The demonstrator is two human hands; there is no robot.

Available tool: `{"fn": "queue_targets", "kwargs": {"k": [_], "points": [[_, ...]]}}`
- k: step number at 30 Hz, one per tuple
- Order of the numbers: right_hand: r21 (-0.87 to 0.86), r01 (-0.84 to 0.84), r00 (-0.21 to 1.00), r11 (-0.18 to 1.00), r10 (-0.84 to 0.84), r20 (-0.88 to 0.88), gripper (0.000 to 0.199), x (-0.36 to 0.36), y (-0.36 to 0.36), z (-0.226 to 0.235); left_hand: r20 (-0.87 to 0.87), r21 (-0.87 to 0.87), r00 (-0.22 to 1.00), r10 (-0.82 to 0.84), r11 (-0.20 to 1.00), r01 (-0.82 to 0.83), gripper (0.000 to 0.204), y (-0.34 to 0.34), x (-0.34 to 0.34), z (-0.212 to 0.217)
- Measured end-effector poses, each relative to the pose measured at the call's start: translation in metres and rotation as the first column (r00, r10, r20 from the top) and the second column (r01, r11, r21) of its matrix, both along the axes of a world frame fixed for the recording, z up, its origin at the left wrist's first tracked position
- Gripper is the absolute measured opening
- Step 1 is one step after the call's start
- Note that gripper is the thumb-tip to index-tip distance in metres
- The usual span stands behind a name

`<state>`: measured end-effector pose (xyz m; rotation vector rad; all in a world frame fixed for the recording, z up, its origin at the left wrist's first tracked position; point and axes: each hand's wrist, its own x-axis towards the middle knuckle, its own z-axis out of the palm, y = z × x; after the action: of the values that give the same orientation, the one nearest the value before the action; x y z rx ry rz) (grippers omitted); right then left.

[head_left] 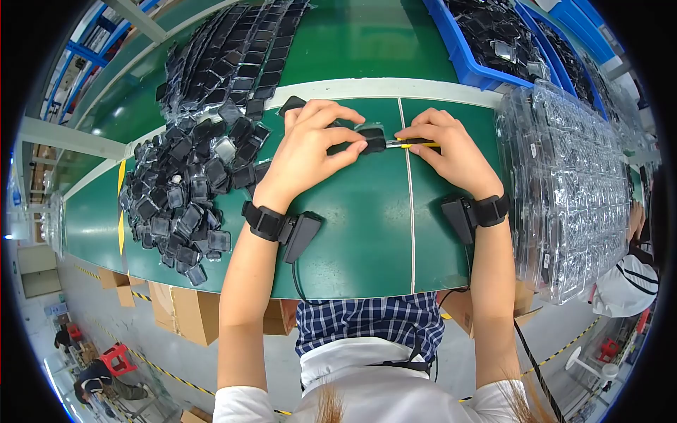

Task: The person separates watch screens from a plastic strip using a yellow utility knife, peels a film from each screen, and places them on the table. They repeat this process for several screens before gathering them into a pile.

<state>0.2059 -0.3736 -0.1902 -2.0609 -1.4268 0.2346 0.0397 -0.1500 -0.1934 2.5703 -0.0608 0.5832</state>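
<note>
A small black square piece (371, 139) with a clear film edge is at the middle of the green table. My left hand (310, 144) has its thumb and a finger closed at the piece's left edge, the index finger arched above. In my right hand (446, 146) a slim tool (416, 144) with a yellow and black handle is pinched between thumb and fingers. Its metal tip reaches the right edge of the piece; the tool's exact kind is unclear. Another black piece (291, 105) lies just behind my left hand.
A heap of black square pieces (180, 187) covers the table's left, with long strips of them (247, 53) behind. Stacked clear plastic trays (568, 190) stand at right. Blue bins (469, 74) of black pieces sit at back right. Cables hang from both wrist devices.
</note>
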Motion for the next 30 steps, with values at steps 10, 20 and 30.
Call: {"fn": "queue_targets", "kwargs": {"k": [10, 20, 30], "points": [[-0.02, -0.026, 0.999, 0.999, 0.025, -0.046, 0.021, 0.0, 0.001, -0.004, -0.03, 0.058, 0.997, 0.073, 0.996, -0.071, 0.016, -0.007, 0.01, -0.012], [0.035, -0.066, 0.997, 0.997, 0.064, 0.053, 0.023, 0.001, 0.003, -0.006, -0.085, -0.041, 0.99, 0.111, 0.993, -0.115, 0.015, -0.006, 0.013, -0.013], [-0.039, -0.119, 0.993, 0.992, 0.12, 0.024, 0.025, 0.015, -0.016, 0.006, -0.134, -0.039, 0.987, 0.09, 0.995, -0.096, 0.016, -0.006, 0.009, -0.01]]}}
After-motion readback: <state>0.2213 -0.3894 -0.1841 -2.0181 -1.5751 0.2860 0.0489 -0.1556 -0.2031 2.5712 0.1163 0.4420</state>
